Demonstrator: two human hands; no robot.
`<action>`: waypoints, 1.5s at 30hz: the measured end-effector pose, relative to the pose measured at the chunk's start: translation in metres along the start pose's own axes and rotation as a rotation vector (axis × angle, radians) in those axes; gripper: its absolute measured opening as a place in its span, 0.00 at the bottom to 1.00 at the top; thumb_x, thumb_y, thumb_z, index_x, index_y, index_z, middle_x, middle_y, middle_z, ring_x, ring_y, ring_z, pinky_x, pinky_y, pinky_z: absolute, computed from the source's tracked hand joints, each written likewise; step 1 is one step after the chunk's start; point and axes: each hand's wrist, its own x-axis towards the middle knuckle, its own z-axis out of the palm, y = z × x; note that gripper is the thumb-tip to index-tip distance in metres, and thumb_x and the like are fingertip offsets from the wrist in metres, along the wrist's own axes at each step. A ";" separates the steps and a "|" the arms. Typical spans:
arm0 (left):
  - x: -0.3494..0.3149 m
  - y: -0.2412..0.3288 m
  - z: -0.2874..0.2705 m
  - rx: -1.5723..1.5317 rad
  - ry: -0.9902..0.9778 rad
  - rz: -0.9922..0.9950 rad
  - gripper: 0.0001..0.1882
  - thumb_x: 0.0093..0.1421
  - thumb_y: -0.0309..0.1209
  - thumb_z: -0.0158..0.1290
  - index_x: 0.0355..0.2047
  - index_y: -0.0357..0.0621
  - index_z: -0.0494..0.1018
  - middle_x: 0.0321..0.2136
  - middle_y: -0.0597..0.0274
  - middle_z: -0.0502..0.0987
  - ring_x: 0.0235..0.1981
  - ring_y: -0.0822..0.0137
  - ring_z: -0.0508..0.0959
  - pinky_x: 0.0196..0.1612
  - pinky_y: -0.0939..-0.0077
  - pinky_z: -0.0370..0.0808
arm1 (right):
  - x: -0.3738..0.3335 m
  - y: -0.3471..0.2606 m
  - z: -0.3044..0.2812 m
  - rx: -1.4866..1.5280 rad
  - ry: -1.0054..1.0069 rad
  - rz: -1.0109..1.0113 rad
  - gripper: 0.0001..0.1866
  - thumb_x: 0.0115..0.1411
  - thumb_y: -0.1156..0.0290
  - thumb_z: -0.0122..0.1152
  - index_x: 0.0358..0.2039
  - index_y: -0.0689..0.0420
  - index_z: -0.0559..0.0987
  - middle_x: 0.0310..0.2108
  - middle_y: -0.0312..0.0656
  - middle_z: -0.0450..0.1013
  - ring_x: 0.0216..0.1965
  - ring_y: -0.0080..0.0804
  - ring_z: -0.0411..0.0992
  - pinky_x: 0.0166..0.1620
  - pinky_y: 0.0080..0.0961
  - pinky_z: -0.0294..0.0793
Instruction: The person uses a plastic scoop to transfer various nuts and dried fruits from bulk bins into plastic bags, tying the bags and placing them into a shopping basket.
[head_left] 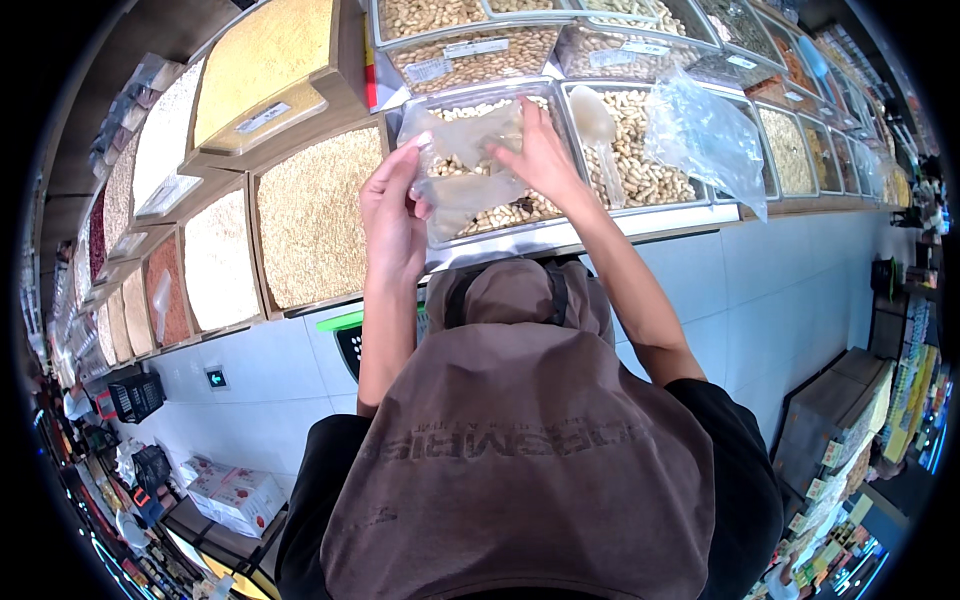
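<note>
Hands meet over the peanut bin, each pinching one clear bag between them. Nearest the body, the left hand grips the bag's lower left part, fingers closed on the film. Farther up over the bin, the right hand clamps the bag's right side, fingers together. The bag stretches between the two hands, slanting from lower left to upper right above the peanuts. Right of this bin a scoop lies in a second peanut bin, and beyond it sits a loose plastic bag.
</note>
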 end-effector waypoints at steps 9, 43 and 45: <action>-0.022 0.006 -0.009 0.004 -0.023 0.057 0.15 0.67 0.31 0.55 0.51 0.37 0.77 0.24 0.78 0.69 0.19 0.87 0.60 0.20 0.90 0.56 | 0.011 -0.019 -0.012 0.015 0.057 0.049 0.09 0.61 0.73 0.55 0.33 0.69 0.77 0.26 0.62 0.76 0.33 0.60 0.76 0.40 0.50 0.75; -0.346 -0.173 0.090 0.867 -0.204 -0.229 0.10 0.62 0.25 0.54 0.43 0.35 0.79 0.21 0.65 0.76 0.23 0.78 0.71 0.29 0.82 0.68 | -0.251 -0.009 -0.230 0.358 -0.634 -0.268 0.11 0.57 0.79 0.55 0.40 0.65 0.80 0.33 0.54 0.78 0.32 0.48 0.78 0.39 0.32 0.75; -0.371 -0.180 0.076 1.124 -0.282 -0.263 0.14 0.60 0.27 0.55 0.45 0.37 0.77 0.24 0.54 0.78 0.23 0.69 0.75 0.32 0.74 0.73 | -0.269 -0.001 -0.225 0.358 -0.637 -0.257 0.11 0.57 0.79 0.55 0.40 0.65 0.80 0.33 0.54 0.78 0.32 0.48 0.77 0.38 0.32 0.75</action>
